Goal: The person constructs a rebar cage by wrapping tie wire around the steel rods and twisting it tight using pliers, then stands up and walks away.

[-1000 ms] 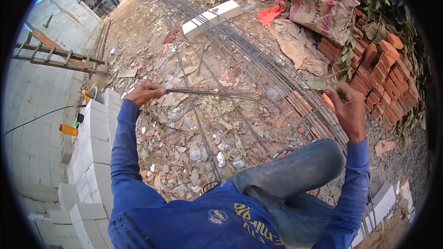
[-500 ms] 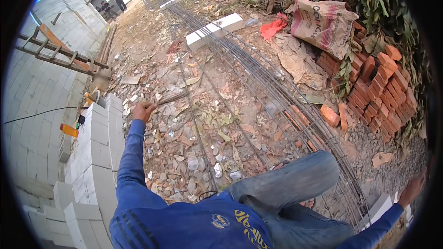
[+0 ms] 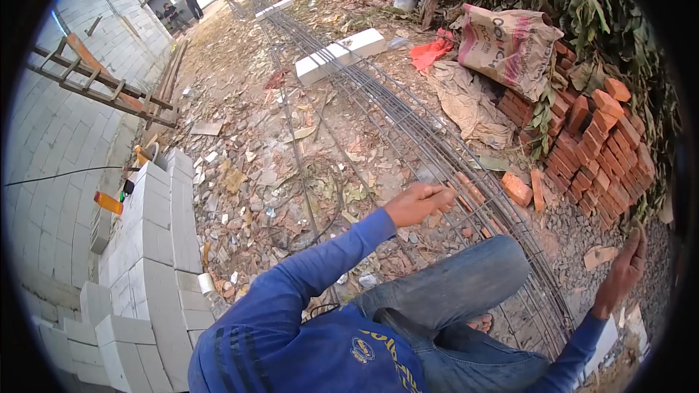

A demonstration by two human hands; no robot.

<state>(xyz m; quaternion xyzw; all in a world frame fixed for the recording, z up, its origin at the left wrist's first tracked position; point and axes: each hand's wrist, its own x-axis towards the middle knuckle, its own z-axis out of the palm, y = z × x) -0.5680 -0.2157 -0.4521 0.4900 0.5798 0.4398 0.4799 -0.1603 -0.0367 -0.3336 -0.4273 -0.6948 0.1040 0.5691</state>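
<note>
My left hand [image 3: 422, 204] is closed in front of the left side of the long steel rebar cage [image 3: 408, 116], fingers pressed together; anything inside them is too small to make out. Out to the far right, over grey gravel [image 3: 568, 247], my right hand [image 3: 625, 269] points up with its fingers stretched out and nothing visible in it. A loop of thin dark wire [image 3: 338, 207] lies on the rubble left of my left hand. The cage passes beside my bent knee [image 3: 466, 269] and rests across a white block [image 3: 364, 44] farther up.
Stacked red bricks [image 3: 601, 153] and a printed sack [image 3: 506, 47] are at the right. On the left stand a pale block wall [image 3: 149, 233], an orange bottle [image 3: 108, 202] and a wooden ladder [image 3: 95, 84]. People [image 3: 191, 4] are in the far background.
My left hand has swung right and toward the cage, and the wire bundle it held no longer shows in it. My right hand moved out to the far right, then slightly back in.
</note>
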